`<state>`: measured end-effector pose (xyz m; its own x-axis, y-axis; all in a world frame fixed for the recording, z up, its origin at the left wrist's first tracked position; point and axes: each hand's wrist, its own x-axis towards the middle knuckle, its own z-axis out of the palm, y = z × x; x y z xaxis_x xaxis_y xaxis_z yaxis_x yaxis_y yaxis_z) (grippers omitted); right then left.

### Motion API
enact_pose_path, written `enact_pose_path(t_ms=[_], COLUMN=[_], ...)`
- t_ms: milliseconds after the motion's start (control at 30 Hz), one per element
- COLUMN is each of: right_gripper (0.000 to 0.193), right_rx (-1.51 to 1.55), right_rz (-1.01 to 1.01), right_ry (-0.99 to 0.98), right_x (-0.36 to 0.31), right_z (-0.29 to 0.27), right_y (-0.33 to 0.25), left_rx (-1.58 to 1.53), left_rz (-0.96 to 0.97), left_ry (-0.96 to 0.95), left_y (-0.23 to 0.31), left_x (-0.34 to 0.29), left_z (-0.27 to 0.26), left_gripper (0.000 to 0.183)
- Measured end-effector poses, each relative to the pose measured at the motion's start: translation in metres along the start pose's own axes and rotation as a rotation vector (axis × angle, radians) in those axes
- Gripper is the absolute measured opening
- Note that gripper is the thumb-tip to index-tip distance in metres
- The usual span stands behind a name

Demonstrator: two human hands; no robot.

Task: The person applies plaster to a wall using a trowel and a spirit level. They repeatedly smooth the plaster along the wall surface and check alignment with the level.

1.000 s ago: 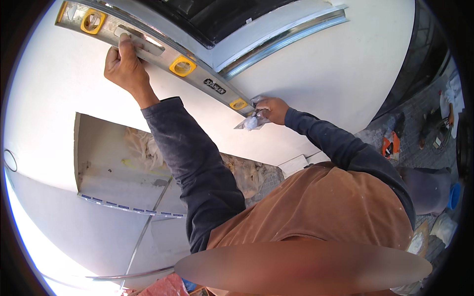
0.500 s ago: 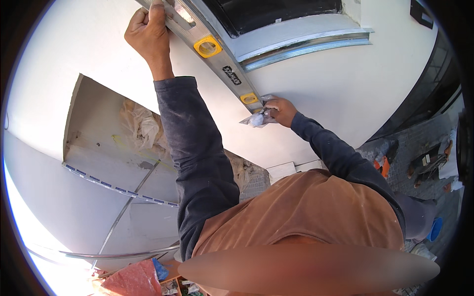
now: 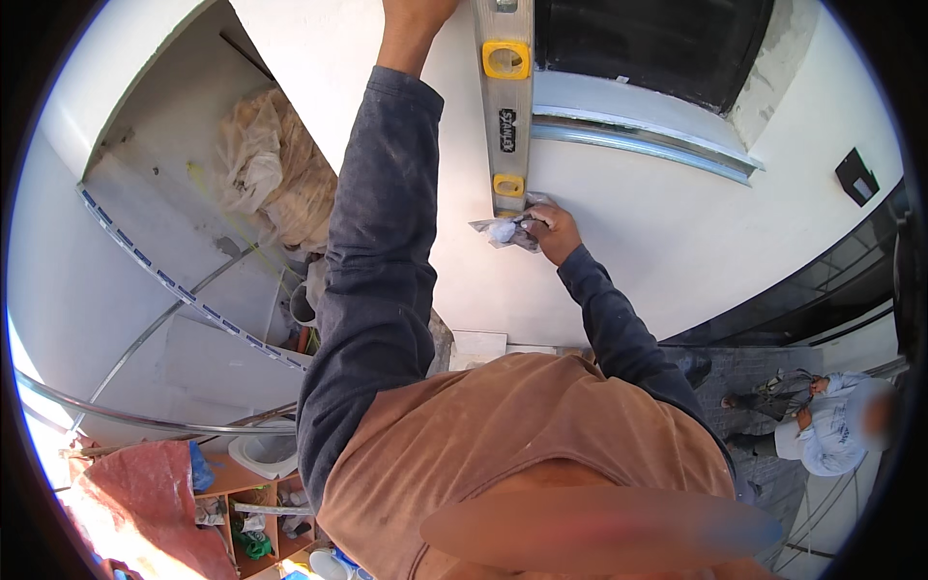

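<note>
A long silver spirit level (image 3: 507,95) with yellow vial frames lies nearly upright along the white wall (image 3: 638,232), beside a window opening. My left hand (image 3: 418,21) is at the top edge, just left of the level; its fingers are cut off, so its grip does not show. Around a crumpled clear plastic bag (image 3: 502,231) with whitish stuff in it, the fingers of my right hand (image 3: 554,234) are closed. The bag sits against the level's lower end.
A metal channel (image 3: 643,145) runs below the dark window (image 3: 648,48). Crumpled plastic sheeting (image 3: 275,174) fills a recess at left. Below it are a curved metal rail (image 3: 155,421) and a wooden shelf unit (image 3: 232,474). Another person (image 3: 836,425) sits at the lower right.
The view has turned, so the level went from slanted to nearly upright in it. My left hand has moved up and right, its fingers leaving the picture. My right hand keeps the bag.
</note>
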<state>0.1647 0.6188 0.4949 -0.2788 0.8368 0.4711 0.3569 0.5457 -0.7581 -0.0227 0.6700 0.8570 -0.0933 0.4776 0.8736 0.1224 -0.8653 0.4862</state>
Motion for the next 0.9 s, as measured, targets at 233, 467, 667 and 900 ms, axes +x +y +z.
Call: enact_pose_path(t_ms=[233,467,667,900], right_gripper=[0.024,0.023,0.023,0.022], right_rx=[-0.021,-0.025,0.014,0.025], right_rz=[-0.025,-0.048,-0.027,-0.044], right_ry=[0.027,0.017,0.030,0.026], right_x=[-0.002,-0.001,-0.002,-0.002], right_z=[0.001,0.000,0.000,0.000], right_y=[-0.001,-0.003,-0.004,-0.005], left_rx=[0.259,0.245,0.243,0.204], left_rz=[0.205,0.206,0.210,0.157], left_ry=[-0.004,0.012,0.027,0.041], left_y=[-0.002,-0.010,-0.010,-0.006], left_x=[-0.003,-0.005,-0.004,-0.005], left_z=[-0.007,-0.007,-0.006,-0.005], left_gripper=[0.032,0.031,0.031,0.029])
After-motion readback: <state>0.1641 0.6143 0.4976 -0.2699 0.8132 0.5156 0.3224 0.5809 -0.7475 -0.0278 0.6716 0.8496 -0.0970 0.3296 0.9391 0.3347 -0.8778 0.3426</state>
